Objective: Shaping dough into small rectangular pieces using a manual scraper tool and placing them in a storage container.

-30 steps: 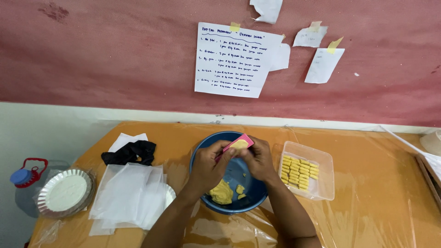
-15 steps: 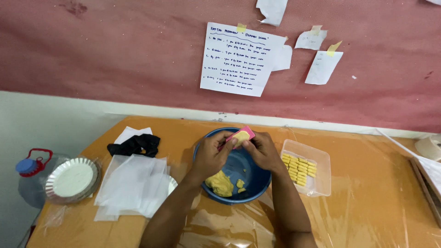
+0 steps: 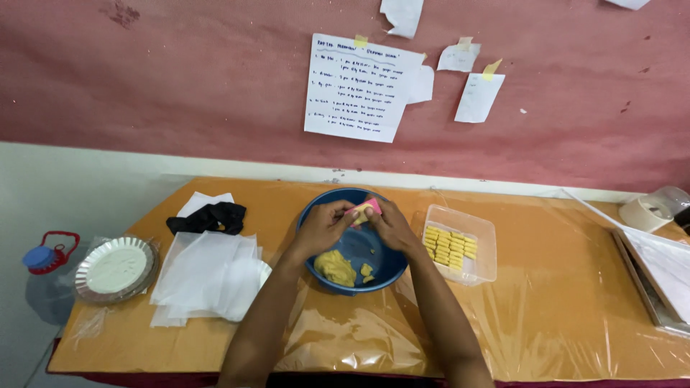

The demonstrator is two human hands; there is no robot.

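The small pink mould packed with yellow dough (image 3: 363, 210) sits pinched between your two hands over the far rim of the round blue plastic bowl (image 3: 316, 215); your left hand (image 3: 323, 228) and right hand (image 3: 389, 224) both close their fingers on it. A yellow dough lump (image 3: 335, 267) lies in the bowl, just right stands a clear plastic tray of yellow pieces (image 3: 460, 244), left lie white paper sheets (image 3: 205, 276)

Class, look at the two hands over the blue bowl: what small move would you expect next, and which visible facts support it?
Probably the formed yellow piece gets carried right and laid in the clear tray. Both the left hand and right hand pinch a small pink mould packed with dough over the blue bowl, and the tray already holds rows of similar pieces.
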